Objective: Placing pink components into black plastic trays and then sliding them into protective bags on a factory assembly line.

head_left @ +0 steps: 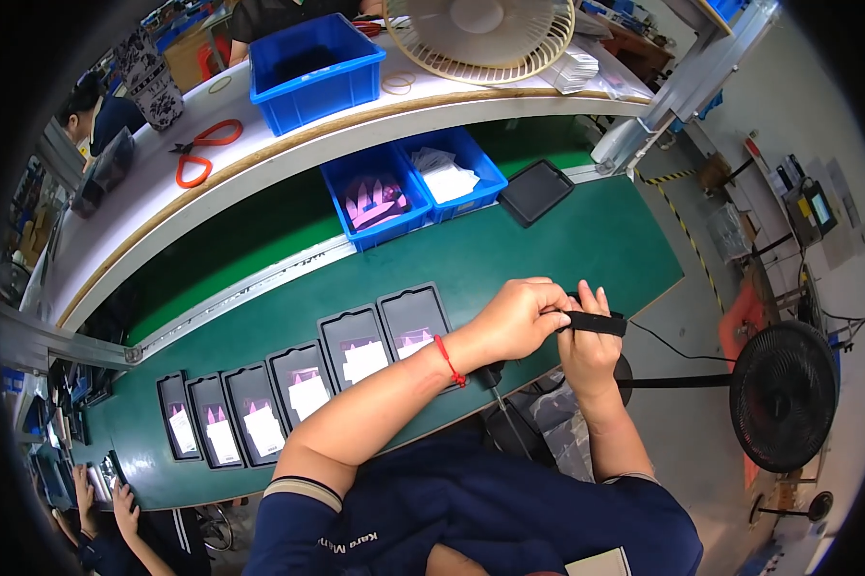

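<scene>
A flat black piece (596, 324), long and narrow, is held between the two hands at the right end of the green work surface (567, 245), just over its near edge. The left hand (521, 315) comes across from the left and pinches the left end of the piece with closed fingers; a red string is around its wrist. The right hand (588, 348) is under and behind the piece and grips it from below, its fingers standing up behind it. What the piece is exactly, I cannot tell.

To the right of the hands the green surface ends in a slanted edge, and beyond it there is only the floor with a black standing fan (783, 396) and a thin black cable. To the left of the hands, along the near side of the surface, a row of black trays (303, 379) lies side by side, each with a white and pink part inside; the nearest tray is just beside the left forearm. Farther back stand two small blue bins (413, 182) and one empty black tray (535, 191), well apart from the hands. On the raised white shelf behind are a large blue bin (317, 69), orange-handled scissors (202, 149) and a beige fan (480, 36). At the lower left, another person's hands (106, 504) are at work.
</scene>
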`<state>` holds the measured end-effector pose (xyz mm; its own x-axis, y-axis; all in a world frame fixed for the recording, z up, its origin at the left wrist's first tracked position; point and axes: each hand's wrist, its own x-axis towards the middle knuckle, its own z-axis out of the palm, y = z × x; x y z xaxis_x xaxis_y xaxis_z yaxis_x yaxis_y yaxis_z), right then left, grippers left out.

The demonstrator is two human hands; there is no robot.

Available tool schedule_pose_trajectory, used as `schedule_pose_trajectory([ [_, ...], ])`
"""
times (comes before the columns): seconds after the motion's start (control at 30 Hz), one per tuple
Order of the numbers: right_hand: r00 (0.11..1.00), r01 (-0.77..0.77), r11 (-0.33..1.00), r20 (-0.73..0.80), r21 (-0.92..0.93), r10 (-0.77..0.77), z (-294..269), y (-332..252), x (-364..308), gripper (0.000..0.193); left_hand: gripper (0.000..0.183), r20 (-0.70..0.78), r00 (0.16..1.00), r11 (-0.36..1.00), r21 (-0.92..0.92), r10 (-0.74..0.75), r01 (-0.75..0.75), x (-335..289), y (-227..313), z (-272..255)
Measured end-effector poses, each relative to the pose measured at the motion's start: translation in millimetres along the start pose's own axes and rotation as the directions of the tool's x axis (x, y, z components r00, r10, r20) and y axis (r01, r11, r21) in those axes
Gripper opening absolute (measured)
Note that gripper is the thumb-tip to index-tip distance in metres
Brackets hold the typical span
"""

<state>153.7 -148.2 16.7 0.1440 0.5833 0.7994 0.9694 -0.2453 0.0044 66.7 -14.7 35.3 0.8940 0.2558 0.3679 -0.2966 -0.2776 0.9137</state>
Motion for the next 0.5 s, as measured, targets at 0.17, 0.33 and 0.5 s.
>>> schedule_pose_trajectory([
  [0.17,0.896,-0.432,0.823,0.279,0.368,0.345,-19,-16,4,0.010,0.007,0.105,0.965,0.960,-0.125,-0.240,0.252,-2,0,-7],
  [0.33,0.870,-0.492,0.789,0.236,0.368,0.433,-18,-15,7,0.005,0.014,0.186,0.913,0.845,-0.349,-0.362,0.406,3,-5,-3],
  [0.5,0.760,-0.649,0.664,0.273,0.371,0.590,14,24,-3,0.006,0.034,-0.059,0.979,0.964,0.172,-0.194,0.201,-21,6,-40],
])
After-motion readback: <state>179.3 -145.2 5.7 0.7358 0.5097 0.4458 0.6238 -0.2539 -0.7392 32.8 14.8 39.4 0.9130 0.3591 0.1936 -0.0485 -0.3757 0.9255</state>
